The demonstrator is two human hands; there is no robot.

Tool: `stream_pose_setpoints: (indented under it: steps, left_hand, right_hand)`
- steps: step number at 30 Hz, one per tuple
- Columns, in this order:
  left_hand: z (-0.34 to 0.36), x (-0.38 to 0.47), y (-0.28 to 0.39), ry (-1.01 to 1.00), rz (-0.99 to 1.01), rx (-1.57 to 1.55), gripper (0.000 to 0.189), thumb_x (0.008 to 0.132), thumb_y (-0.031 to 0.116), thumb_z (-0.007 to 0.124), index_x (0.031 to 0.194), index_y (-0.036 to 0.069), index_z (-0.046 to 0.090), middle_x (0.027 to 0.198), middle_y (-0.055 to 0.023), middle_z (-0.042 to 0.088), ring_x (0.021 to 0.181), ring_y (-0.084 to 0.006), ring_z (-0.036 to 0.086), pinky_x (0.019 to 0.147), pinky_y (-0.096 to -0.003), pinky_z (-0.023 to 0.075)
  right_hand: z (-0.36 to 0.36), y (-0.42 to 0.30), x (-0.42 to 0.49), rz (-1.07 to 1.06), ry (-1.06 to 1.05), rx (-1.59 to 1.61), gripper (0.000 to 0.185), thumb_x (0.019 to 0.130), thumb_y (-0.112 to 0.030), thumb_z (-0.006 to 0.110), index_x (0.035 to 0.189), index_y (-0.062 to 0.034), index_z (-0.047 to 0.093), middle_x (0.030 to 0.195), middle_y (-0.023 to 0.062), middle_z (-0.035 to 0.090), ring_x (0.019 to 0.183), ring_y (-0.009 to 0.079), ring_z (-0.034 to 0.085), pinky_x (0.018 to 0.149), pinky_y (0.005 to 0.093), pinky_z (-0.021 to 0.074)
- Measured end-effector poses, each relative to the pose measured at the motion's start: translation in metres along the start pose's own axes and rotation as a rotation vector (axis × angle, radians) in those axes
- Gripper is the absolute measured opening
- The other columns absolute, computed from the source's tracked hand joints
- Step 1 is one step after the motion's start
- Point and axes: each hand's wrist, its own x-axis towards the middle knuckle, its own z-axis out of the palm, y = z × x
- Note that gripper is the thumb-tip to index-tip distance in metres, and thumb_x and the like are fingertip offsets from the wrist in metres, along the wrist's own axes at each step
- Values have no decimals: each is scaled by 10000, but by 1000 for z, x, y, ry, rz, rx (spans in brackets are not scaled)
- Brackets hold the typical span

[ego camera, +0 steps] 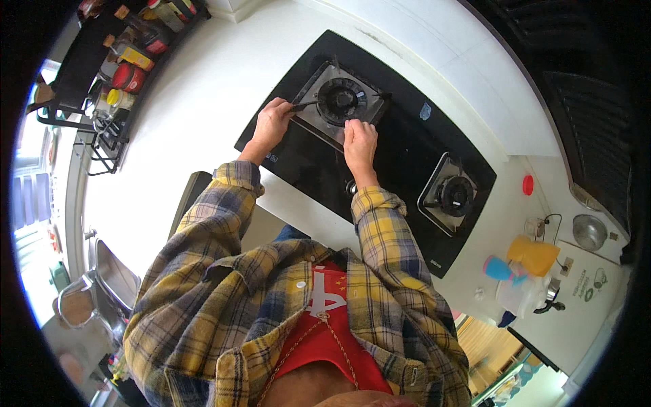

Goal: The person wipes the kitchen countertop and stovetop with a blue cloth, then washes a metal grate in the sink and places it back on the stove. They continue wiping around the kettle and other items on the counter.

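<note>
A black glass gas hob (402,147) lies before me on a white worktop. Its far-left burner (342,100) sits in a square metal drip tray (318,122) under a black pan support (306,106) with prongs reaching outward. My left hand (271,123) grips the prong on the left side. On the near side, my right hand (360,142) has its fingers pinched at the pan support; the part between those fingers is hidden. A metal control knob (351,187) shows beside my right wrist.
Another burner (456,196) is at the hob's right end. Bottles and jars fill a black rack (152,61) at the left. A sink (114,272) lies lower left. A red lid (528,185) and an orange cloth-like item (534,254) are at the right, beneath a dark range hood (585,102).
</note>
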Motion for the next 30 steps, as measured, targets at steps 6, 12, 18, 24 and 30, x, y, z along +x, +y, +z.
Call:
stream_pose_setpoints:
  steps: [6,12,18,24,30]
  left_hand:
    - [3,1,-7,-12,-24,2,122,788,18,657,909,7,662,917,-139,613,849,-358,617,727,-413,504]
    - [-4,-18,-19,-43,-193,-164,356,878,31,607,1231,59,568,1099,-145,638,994,-248,628,881,-362,502]
    - [-17,-61,29,48,-261,-173,330,933,123,620,1240,21,559,991,-86,655,887,-137,610,796,-269,497]
    - [9,-87,140,75,-24,-420,328,963,116,583,1272,22,526,956,-38,620,843,-82,573,743,-212,489]
    - [67,-144,289,-69,285,-509,309,954,48,566,1261,21,534,1006,-63,614,877,-103,588,772,-237,508]
  right_hand:
    - [-15,-15,-1,119,-58,-7,225,901,-243,611,945,-26,571,912,170,598,882,373,537,791,490,420]
    - [-124,-25,-43,114,77,133,300,879,-148,637,1138,-15,564,1028,159,610,976,339,552,855,433,447]
    - [-255,24,-186,542,307,-96,233,877,-103,635,1103,-49,616,1031,138,627,898,299,600,802,404,488]
    - [-355,107,-360,1017,504,-296,240,860,-122,649,1096,-80,642,1013,115,640,830,229,637,716,358,515]
    - [-443,207,-470,1106,631,-262,247,816,-121,652,1060,-81,656,990,115,647,792,220,634,738,347,508]
